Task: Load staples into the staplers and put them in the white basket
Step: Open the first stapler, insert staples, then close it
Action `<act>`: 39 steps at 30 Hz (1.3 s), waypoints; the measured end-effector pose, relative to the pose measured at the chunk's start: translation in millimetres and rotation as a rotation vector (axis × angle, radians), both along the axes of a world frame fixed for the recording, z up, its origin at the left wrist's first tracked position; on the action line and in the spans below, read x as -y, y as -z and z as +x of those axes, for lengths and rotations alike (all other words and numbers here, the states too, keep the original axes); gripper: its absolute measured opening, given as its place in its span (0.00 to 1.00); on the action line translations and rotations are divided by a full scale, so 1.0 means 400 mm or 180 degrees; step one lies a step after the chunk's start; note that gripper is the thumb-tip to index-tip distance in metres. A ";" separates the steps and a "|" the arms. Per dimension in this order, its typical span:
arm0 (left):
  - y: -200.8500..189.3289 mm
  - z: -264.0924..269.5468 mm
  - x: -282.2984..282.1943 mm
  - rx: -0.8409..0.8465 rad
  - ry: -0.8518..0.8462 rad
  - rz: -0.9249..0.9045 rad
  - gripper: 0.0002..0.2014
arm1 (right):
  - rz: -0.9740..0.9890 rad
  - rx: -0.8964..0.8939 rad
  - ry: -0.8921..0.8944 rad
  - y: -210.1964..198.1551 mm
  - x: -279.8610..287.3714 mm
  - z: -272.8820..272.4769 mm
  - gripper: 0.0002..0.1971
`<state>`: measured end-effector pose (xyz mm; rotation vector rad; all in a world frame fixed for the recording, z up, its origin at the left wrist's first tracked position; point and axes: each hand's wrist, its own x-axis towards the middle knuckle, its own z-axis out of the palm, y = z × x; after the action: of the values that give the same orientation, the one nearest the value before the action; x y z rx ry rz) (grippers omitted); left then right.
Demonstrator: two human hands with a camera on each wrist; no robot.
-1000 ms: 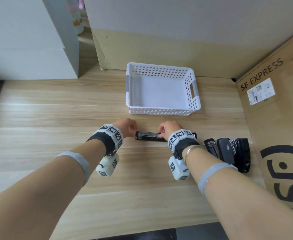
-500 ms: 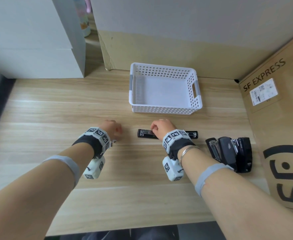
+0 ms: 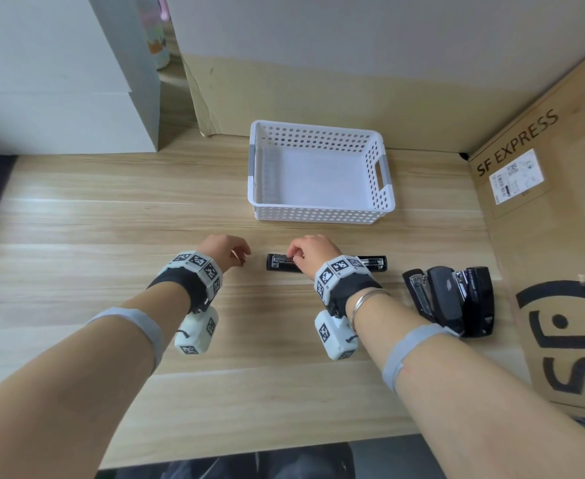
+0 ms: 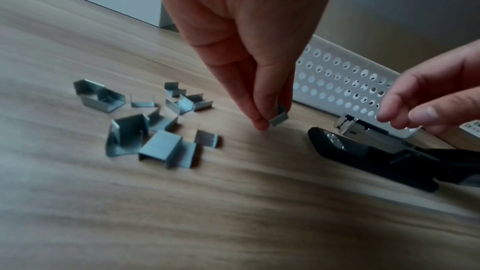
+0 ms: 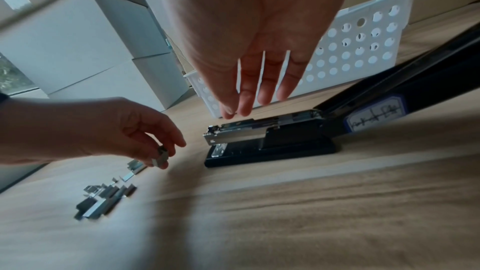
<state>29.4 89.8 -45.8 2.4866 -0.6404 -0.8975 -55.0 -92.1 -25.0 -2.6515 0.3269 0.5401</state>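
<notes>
Two hands: both mine, both low over the wooden desk [image 3: 76, 236], nearer to me than the white basket [image 3: 318, 216].
Left hand: my left hand [image 3: 223, 252] has thumb and fingertips pressed together, pinching a short strip of staples [image 4: 279, 117] just above the desk. In the left wrist view that strip sits right at my fingertips [image 4: 261, 124].
Loose staples: a little heap of staple strips [image 4: 155, 122] lies on the desk left of my left hand, bits pointing every which way, some touching, some apart.
Right hand: my right hand [image 3: 313, 252] hangs over the open stapler [image 3: 325, 263], fingers [image 5: 267, 89] straight-ish and a bit spread, holding nothing. Thumb and forefinger tips are right at the metal staple channel [image 5: 241, 130]; can't tell if they actually touch it.
Open stapler: black, lying flat on the desk just near of the basket, swung fully open so the lid stretches off to the right and the shiny channel faces up at the left end.
Basket: sits at the far side of the desk with nothing in it, its near wall close behind the stapler.
Other staplers: a cluster of black staplers [image 3: 453, 302] on the desk to my right, bunched together, next to a cardboard box [image 3: 560, 271] printed SF EXPRESS.
</notes>
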 end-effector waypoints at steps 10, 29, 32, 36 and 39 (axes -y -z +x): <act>0.001 0.009 0.002 0.0140 -0.0066 0.0072 0.11 | 0.0058 0.0012 -0.0055 -0.003 -0.001 0.002 0.15; 0.003 -0.002 0.027 0.0113 0.0111 0.0102 0.11 | 0.0165 -0.0098 -0.0174 -0.001 -0.003 0.019 0.11; -0.022 -0.010 0.058 0.0165 0.0147 -0.0052 0.15 | 0.0397 -0.0006 -0.0166 -0.017 -0.014 0.031 0.11; -0.050 -0.021 0.106 0.0072 0.0182 -0.0336 0.18 | 0.0518 0.0025 -0.0062 -0.027 -0.025 0.047 0.11; -0.059 -0.025 0.128 0.0104 0.0215 -0.0350 0.22 | 0.0536 0.0069 0.0058 -0.024 -0.018 0.050 0.08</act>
<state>19.6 38.5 -22.3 2.3987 -0.7678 -0.8244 -35.1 -84.9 -15.3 -2.4880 0.2859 0.5097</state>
